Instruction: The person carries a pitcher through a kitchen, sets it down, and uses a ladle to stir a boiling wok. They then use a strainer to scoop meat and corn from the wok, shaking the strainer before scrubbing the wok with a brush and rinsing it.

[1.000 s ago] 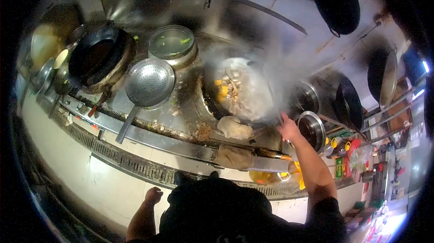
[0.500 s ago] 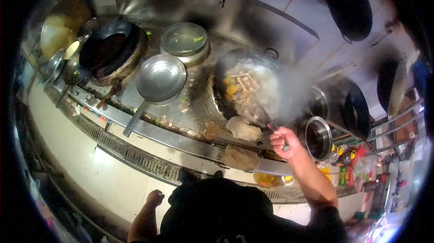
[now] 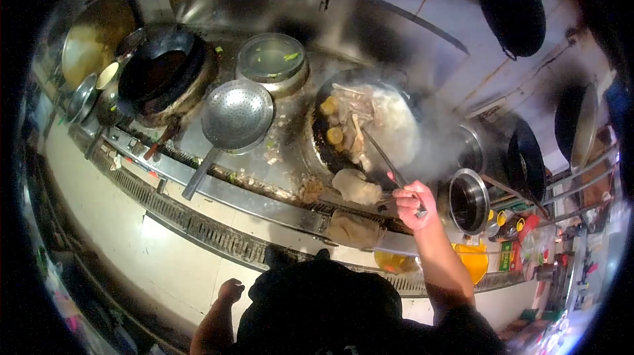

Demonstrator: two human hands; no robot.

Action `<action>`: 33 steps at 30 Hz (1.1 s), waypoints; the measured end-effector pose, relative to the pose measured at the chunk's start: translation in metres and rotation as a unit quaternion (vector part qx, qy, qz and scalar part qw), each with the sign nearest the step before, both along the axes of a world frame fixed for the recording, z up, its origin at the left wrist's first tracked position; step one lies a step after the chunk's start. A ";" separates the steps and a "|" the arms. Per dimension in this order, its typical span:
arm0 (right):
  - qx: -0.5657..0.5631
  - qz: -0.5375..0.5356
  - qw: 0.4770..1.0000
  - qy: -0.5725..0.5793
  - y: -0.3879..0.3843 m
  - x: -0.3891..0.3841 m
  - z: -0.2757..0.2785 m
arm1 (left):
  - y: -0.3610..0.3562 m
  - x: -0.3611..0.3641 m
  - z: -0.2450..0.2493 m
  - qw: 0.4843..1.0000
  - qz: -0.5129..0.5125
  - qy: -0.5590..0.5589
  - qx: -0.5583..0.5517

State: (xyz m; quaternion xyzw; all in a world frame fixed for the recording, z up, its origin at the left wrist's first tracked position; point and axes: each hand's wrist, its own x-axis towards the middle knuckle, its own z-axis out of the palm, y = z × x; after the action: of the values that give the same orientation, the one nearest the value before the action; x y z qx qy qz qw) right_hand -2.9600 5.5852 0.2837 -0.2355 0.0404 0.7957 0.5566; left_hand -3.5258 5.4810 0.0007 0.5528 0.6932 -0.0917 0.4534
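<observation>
My right hand [image 3: 416, 204] is closed round the handle of a long-handled cooking utensil [image 3: 380, 150]. Its head is hidden among the food in the steaming wok [image 3: 317, 147]. Pale bony meat pieces [image 3: 360, 114] and round yellowish slices [image 3: 335, 135] lie in whitish broth [image 3: 399, 120]. A folded beige cloth [image 3: 356, 187] rests against the wok's near rim, just left of my right hand. Low beside my body, my left hand [image 3: 230, 290] hangs with its fingers curled in, and nothing shows in it.
Left of the wok, a perforated strainer [image 3: 238, 114] lies with its handle toward me. Behind it stands a covered round pot [image 3: 271, 58]; farther left is a dark wok [image 3: 158, 71]. A metal pot [image 3: 467, 202] sits right of my forearm, near a yellow container [image 3: 470, 264].
The meat and slices have spread and shifted within the wok, and more of the utensil's shaft shows. My right hand has moved only slightly. Steam over the wok has thinned.
</observation>
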 end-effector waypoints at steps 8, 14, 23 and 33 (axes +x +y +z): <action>0.037 0.006 0.999 0.007 -0.025 0.005 0.036 | -0.004 -0.032 -0.073 0.999 -0.014 -0.038 0.014; 0.015 -0.011 1.000 -0.019 -0.037 0.003 0.062 | 0.030 -0.010 -0.044 0.996 -0.054 -0.039 0.053; 0.054 -0.021 0.998 0.001 -0.036 0.004 0.083 | 0.049 -0.015 -0.046 0.993 -0.088 -0.039 0.061; -0.031 -0.053 0.997 -0.052 -0.001 -0.022 0.105 | 0.052 -0.046 -0.056 0.998 -0.063 -0.021 0.015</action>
State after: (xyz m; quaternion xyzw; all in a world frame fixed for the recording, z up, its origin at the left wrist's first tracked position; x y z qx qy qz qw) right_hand -2.9817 5.5840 0.3885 -0.2917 0.0484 0.7502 0.5915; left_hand -3.5719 5.5327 -0.0555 0.6042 0.6484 -0.0977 0.4527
